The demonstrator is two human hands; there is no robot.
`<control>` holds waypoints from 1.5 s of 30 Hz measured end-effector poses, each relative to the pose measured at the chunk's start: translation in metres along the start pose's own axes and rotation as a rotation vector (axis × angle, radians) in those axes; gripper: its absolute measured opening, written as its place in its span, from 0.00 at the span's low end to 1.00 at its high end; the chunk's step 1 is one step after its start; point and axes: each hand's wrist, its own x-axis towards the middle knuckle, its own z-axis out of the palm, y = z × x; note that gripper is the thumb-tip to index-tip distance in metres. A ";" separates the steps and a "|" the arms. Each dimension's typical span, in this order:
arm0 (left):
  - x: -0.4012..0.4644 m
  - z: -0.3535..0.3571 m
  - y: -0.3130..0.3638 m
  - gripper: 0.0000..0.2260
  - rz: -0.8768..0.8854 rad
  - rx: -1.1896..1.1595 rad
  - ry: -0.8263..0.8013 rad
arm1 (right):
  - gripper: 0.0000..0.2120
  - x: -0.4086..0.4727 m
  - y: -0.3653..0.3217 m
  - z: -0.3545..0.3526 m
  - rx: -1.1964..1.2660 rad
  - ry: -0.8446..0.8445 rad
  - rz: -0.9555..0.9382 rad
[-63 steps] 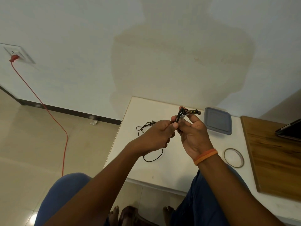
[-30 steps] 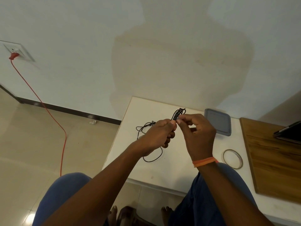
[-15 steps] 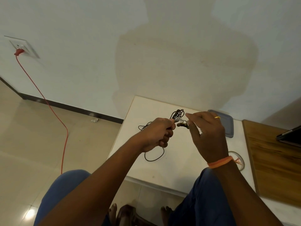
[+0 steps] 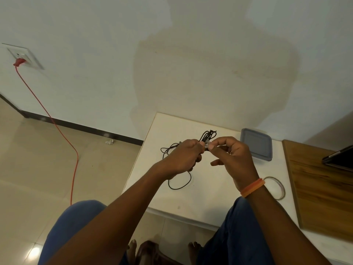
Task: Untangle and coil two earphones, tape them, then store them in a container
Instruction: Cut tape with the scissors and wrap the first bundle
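- Head view: the left hand (image 4: 184, 156) and the right hand (image 4: 232, 156) meet above the white counter (image 4: 208, 196), their fingertips almost touching.
- The left hand is curled round a bundle of black earphone cable (image 4: 208, 135), whose loops stick up just beyond the knuckles of both hands.
- The right hand pinches something small and pale at the bundle between thumb and forefinger; whether that is tape or part of the earphone I cannot tell. Its other fingers are loosely bent.
- A second earphone cable (image 4: 179, 185) lies loose on the counter under the left hand, one loop showing below the wrist and more strands to the left of the knuckles.
- A grey container lid (image 4: 257, 143) lies flat on the counter beyond the right hand, near the wall.
- A roll of clear tape (image 4: 277, 187) lies flat on the counter just right of the right wrist, which wears an orange band (image 4: 252, 187).
- A wooden board (image 4: 321, 190) covers the right part of the counter, with a dark flat device (image 4: 340, 156) on it at the frame edge.
- On the left, a red cord (image 4: 57, 129) runs from a wall socket (image 4: 24, 56) down to the floor.
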 end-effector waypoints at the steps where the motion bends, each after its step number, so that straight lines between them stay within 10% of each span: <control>1: 0.000 0.000 0.000 0.15 0.008 0.015 0.002 | 0.04 0.000 -0.001 0.000 0.029 -0.010 0.032; 10: 0.000 0.001 -0.001 0.15 0.021 0.044 0.025 | 0.06 0.001 0.000 0.001 0.022 -0.054 0.145; 30: -0.008 0.024 -0.024 0.12 0.245 1.132 -0.115 | 0.08 0.002 -0.001 -0.011 0.283 -0.150 0.250; 38: -0.007 0.018 -0.018 0.18 0.161 0.752 -0.251 | 0.14 0.011 -0.001 -0.025 0.427 -0.024 0.094; 45: -0.007 0.007 -0.011 0.18 0.114 0.528 -0.291 | 0.15 0.009 0.010 -0.037 0.084 -0.389 0.053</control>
